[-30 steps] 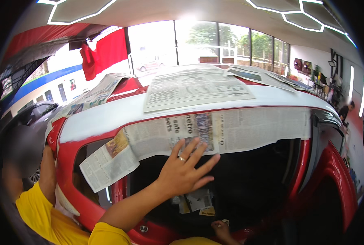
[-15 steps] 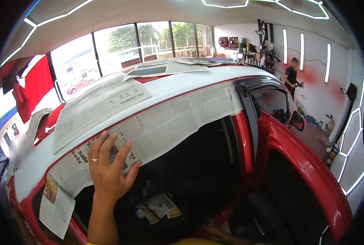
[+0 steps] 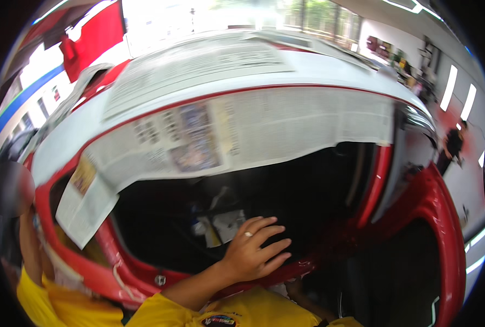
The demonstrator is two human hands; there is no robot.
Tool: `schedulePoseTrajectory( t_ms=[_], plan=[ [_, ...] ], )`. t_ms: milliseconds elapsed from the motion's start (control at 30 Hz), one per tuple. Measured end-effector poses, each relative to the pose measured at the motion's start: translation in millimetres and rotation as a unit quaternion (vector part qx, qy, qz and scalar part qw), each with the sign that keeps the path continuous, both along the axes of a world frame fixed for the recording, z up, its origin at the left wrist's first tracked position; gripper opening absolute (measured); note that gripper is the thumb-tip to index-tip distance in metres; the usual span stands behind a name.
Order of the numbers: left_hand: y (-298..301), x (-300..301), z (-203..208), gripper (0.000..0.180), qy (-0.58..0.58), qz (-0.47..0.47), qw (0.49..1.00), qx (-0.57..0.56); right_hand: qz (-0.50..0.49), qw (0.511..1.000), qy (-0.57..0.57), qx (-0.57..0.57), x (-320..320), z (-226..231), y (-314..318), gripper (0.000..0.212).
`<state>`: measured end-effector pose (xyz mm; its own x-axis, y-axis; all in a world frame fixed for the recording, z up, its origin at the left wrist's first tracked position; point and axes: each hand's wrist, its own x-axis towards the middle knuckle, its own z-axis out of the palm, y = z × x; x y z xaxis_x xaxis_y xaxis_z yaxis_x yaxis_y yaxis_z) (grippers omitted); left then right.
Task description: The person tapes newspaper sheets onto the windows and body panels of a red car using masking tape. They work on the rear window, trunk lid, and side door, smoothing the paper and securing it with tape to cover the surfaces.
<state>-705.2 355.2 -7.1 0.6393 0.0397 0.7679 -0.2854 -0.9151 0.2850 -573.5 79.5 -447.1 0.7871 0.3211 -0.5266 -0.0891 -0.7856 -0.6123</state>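
Note:
My left hand [image 3: 257, 248], with a ring on one finger, is held in front of the red car's open doorway, fingers spread and nothing in them. My right hand [image 3: 293, 286] shows only partly, low by my yellow shirt and in shadow; its fingers cannot be made out. A long newspaper strip [image 3: 302, 120] hangs from the red roof edge over the top of the dark opening. At its left end a loose newspaper flap [image 3: 88, 210] droops over the frame. Dim papers [image 3: 226, 224] lie inside the car.
More newspaper sheets [image 3: 193, 68] cover parts of the white roof [image 3: 329, 73]. The red door [image 3: 450, 240] stands open at right. A co-worker in a yellow shirt [image 3: 68, 305] is close at left. Another person in dark clothes [image 3: 453, 143] stands by the far right wall.
My left hand has come off the newspaper strip and dropped down and right. The view has swung left, bringing the yellow-shirted co-worker further into sight.

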Motion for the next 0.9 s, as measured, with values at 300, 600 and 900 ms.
schedulePoseTrajectory(
  t_ms=[300, 600, 900],
  plan=[
    [33, -178, -47, 0.024, 0.012, 0.109, 0.991, -0.076, -0.009, 0.993, -0.089, -0.081, -93, -2, -3, 0.055],
    [71, -330, -35, 0.023, -0.015, 0.157, 0.977, -0.144, 0.027, 0.949, 0.086, 0.302, -233, 167, 113, 0.015],
    [50, -364, 41, 0.039, -0.047, 0.095, 0.99, -0.095, 0.327, 0.785, -0.207, 0.484, -316, 426, 184, 0.033]
  ],
)
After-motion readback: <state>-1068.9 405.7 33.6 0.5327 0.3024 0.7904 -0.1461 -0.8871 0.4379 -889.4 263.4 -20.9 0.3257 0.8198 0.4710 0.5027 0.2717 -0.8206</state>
